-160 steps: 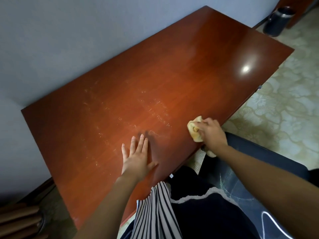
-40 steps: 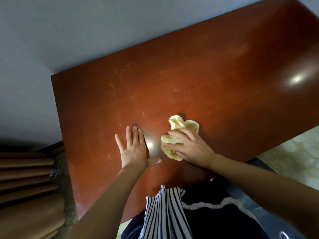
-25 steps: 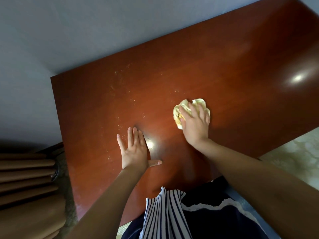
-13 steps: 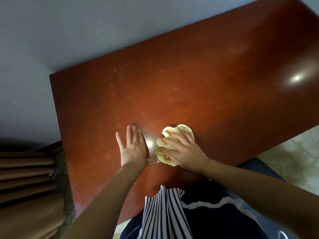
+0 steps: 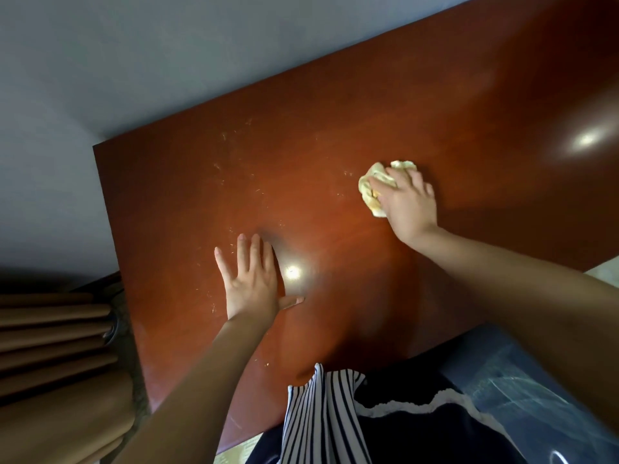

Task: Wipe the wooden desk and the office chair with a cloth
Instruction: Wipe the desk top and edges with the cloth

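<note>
Cloth (image 5: 371, 189), pale yellow and bunched into a wad, lies on the desk (image 5: 368, 112) at about two o'clock from the middle of my view, well in from the near edge. My right hand (image 5: 410, 205) is on top of it, fingers curled over the wad and gripping it against the wood, so only the left and far parts of the cloth stick out. My left hand (image 5: 253, 283) is at about seven o'clock, well apart from the cloth, flat on the desk with the fingers straight and close together and the thumb spread toward three o'clock; it holds nothing. The desk is glossy reddish-brown wood, and its far edge meets a grey wall (image 5: 167, 61) that fills ten to twelve o'clock. Fine pale scratches (image 5: 234, 182) are scattered over the wood between my left hand and the far edge. Two bright glints show on the surface, one just beside my left hand (image 5: 292, 272) and one at two o'clock near the right edge (image 5: 586, 140). The blue chair (image 5: 522, 380) is at five o'clock, partly behind my right arm. My striped top (image 5: 321, 413) hangs at six o'clock. Brown folds (image 5: 50, 346) are at eight o'clock beside the desk's left end; I cannot tell what they belong to.
</note>
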`<move>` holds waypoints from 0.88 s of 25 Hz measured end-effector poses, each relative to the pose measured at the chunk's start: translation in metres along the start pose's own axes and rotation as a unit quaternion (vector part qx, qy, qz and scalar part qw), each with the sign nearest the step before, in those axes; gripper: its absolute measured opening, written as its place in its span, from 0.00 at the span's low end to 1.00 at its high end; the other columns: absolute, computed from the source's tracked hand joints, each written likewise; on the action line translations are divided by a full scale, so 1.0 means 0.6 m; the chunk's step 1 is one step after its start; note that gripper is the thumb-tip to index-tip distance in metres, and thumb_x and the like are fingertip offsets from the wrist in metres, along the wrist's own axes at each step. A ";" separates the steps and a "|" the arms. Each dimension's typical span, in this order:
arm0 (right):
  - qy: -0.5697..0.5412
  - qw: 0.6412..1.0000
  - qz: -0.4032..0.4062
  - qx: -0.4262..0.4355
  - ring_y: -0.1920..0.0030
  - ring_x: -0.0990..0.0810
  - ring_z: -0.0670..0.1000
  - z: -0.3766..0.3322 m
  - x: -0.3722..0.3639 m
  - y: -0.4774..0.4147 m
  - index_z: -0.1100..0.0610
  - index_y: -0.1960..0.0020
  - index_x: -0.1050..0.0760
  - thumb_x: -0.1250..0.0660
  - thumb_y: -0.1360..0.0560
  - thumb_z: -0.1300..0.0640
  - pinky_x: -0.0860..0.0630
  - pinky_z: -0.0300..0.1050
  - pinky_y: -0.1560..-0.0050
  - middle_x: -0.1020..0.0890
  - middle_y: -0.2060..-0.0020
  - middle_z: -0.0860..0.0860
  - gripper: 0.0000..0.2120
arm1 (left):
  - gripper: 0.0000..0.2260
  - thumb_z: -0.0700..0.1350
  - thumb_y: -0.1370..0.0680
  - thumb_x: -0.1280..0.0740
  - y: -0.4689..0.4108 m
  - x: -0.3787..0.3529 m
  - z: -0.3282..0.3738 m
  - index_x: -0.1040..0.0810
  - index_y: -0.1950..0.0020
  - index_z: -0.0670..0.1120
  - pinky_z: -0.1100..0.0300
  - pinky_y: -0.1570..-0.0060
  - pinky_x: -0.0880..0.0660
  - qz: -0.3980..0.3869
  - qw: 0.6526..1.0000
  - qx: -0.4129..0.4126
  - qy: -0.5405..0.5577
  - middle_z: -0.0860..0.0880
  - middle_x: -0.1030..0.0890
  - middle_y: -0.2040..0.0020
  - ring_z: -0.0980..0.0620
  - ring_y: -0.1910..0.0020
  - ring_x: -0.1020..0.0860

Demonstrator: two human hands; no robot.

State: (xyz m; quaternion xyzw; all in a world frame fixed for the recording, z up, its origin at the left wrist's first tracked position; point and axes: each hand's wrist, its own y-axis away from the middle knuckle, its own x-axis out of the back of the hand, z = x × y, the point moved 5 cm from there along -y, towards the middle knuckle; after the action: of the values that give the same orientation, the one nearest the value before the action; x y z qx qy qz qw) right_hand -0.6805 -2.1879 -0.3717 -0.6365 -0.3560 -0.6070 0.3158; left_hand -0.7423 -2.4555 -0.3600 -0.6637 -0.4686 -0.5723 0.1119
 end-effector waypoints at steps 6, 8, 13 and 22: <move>-0.129 0.986 -0.031 -0.102 0.27 0.48 0.57 -0.116 -0.020 -0.044 0.41 0.33 0.32 0.40 0.23 0.53 0.51 0.59 0.29 0.38 0.28 0.49 0.19 | 0.55 0.78 0.36 0.50 -0.011 -0.011 -0.006 0.61 0.24 0.41 0.31 0.36 0.67 -0.033 0.999 0.011 0.006 0.46 0.57 0.22 0.42 0.24 0.62; -0.120 0.991 -0.062 0.014 0.27 0.48 0.59 -0.184 -0.021 -0.039 0.41 0.32 0.33 0.38 0.25 0.53 0.51 0.61 0.29 0.39 0.28 0.49 0.22 | 0.56 0.78 0.36 0.50 -0.012 -0.007 -0.006 0.60 0.24 0.40 0.31 0.36 0.67 -0.028 1.000 0.009 0.003 0.45 0.55 0.22 0.42 0.24 0.61; -0.103 0.956 -0.063 0.268 0.30 0.40 0.61 -0.277 -0.020 0.037 0.48 0.34 0.29 0.41 0.24 0.55 0.48 0.63 0.31 0.31 0.31 0.52 0.19 | 0.54 0.78 0.35 0.49 -0.012 -0.005 -0.009 0.58 0.23 0.41 0.31 0.37 0.69 -0.016 1.000 0.002 -0.002 0.46 0.52 0.22 0.42 0.24 0.59; -0.039 0.851 0.014 0.524 0.38 0.25 0.57 -0.143 -0.007 0.107 0.46 0.40 0.22 0.34 0.27 0.52 0.32 0.62 0.36 0.22 0.40 0.51 0.16 | 0.48 0.75 0.33 0.47 -0.041 0.012 -0.031 0.51 0.23 0.44 0.36 0.30 0.61 0.034 0.997 0.012 0.069 0.44 0.42 0.25 0.44 0.24 0.49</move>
State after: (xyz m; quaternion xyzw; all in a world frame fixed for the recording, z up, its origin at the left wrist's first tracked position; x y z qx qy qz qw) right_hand -0.6736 -2.2948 -0.3684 -0.4053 -0.6240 -0.3005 0.5967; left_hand -0.7737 -2.4514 -0.3571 -0.6371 -0.4433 -0.6068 0.1713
